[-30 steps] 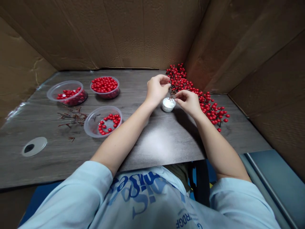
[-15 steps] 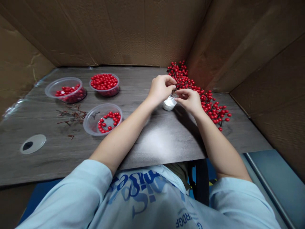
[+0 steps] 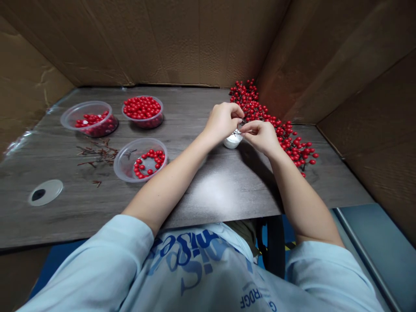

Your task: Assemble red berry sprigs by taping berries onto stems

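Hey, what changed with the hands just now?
The left hand and right hand moved toward each other. Their fingertips now nearly meet above the small white cup, around a thin dark twig. I can't see anything being let go. The three plastic bowls, the loose twigs and the red berry branches stayed where they were.

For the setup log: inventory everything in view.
clear plastic tubs: three, holding red berries, table's left
red berry sprigs: one heap, red, right rear
white cup: one, white, between hands
thin stem: one, brown, above cup
loose stems: several, brown, far left
disc grommet: one, translucent, front left
table: one, grey, centre
cardboard walls: three, brown, around table
left hand: one, above cup's left
right hand: one, above cup's right
blue sleeves: two, bottom
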Available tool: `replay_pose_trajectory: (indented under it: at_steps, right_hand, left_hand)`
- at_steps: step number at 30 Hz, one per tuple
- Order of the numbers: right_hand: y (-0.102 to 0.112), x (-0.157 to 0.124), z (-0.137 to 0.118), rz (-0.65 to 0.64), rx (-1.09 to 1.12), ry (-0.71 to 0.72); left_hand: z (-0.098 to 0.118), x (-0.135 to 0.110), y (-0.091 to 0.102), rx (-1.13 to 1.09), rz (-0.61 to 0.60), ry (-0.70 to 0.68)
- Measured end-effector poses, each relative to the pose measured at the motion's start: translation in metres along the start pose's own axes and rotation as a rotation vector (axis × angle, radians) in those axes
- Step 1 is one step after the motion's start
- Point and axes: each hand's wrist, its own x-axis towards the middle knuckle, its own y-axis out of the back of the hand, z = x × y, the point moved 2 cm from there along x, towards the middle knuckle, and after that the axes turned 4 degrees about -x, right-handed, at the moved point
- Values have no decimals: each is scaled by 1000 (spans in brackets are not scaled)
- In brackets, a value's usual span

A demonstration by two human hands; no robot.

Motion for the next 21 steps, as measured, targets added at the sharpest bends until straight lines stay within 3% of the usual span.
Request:
replay_pose_trajectory:
  at_steps: [4,12,21]
  right_hand:
    - [-3,0,2,-7,39,-32]
    - [0,0,-7,-29,-232,14]
    - [-9,7,-9,-26,-364,168]
  left_hand:
    - [1,0,-2,12,-30,0]
    - [0,-1,-5,45,-40,-18]
    - [-3,0,-5,21,-44,3]
